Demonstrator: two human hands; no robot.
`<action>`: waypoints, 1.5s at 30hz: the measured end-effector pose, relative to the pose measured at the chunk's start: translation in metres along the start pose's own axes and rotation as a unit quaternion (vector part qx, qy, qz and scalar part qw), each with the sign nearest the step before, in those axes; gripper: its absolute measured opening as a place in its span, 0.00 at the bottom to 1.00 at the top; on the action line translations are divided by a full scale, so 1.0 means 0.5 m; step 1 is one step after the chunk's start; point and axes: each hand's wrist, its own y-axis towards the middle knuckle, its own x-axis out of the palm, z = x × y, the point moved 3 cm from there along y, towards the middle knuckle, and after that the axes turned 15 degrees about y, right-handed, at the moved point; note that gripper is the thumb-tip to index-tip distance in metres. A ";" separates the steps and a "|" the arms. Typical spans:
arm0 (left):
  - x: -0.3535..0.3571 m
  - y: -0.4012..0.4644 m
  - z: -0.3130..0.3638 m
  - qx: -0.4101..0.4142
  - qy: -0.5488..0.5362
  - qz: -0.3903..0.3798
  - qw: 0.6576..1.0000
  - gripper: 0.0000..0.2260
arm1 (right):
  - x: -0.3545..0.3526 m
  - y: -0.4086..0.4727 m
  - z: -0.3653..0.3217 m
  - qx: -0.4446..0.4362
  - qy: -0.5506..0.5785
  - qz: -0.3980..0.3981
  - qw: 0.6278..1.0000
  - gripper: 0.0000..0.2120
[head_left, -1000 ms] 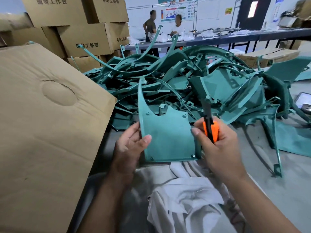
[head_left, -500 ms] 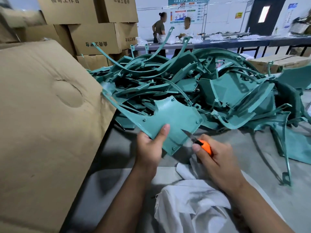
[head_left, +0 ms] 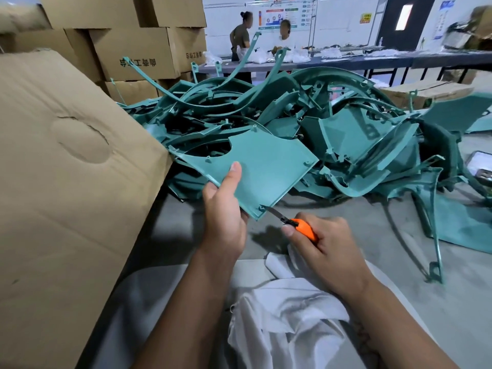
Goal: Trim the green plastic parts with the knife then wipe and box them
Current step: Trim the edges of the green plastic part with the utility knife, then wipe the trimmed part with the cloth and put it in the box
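My left hand (head_left: 223, 217) grips a flat green plastic panel (head_left: 269, 166) by its lower left edge, thumb on its face, holding it tilted above the grey table. My right hand (head_left: 327, 246) grips an orange utility knife (head_left: 303, 229). The knife's thin blade points up and left and touches the panel's bottom corner. A large heap of green plastic parts (head_left: 332, 134) lies behind the panel. A white cloth (head_left: 287, 315) lies crumpled on my lap below both hands.
A big cardboard box flap (head_left: 66, 195) fills the left side, close to my left arm. Stacked cardboard boxes (head_left: 133, 51) stand at the back left. Two people stand at a far table (head_left: 346, 62). A loose curved green part (head_left: 436, 235) lies on the right.
My left hand turned the panel from upright to tilted flat and lifted it a little. The knife swung from pointing up to angling left, its blade now at the panel's bottom corner.
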 end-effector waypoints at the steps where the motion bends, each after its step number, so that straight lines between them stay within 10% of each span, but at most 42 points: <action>1: -0.001 0.001 0.000 0.003 -0.001 -0.004 1.000 0.10 | 0.000 0.000 -0.001 0.001 -0.001 -0.002 1.000 0.22; 18: -0.086 0.000 -0.013 -0.021 0.072 -0.039 0.996 0.17 | -0.050 -0.003 0.029 0.101 -0.075 0.185 0.975 0.26; 24: -0.158 -0.016 -0.033 0.086 0.285 -0.090 0.950 0.07 | -0.032 0.002 0.035 0.253 -0.289 0.021 0.923 0.15; 27: -0.166 -0.012 -0.034 0.189 0.411 -0.056 0.890 0.08 | -0.038 0.005 0.024 0.261 -0.268 -0.008 0.927 0.32; 30: -0.166 -0.010 -0.035 0.278 0.476 -0.012 0.834 0.14 | -0.050 0.019 -0.023 0.158 -0.297 -0.025 0.941 0.28; 37: -0.178 0.013 -0.052 0.267 0.465 0.048 0.843 0.14 | -0.017 -0.020 -0.079 0.282 -0.292 -0.325 0.854 0.52; 45: -0.170 0.008 -0.053 0.222 0.433 0.017 0.873 0.10 | 0.022 -0.024 -0.087 0.163 -0.245 -0.392 0.872 0.16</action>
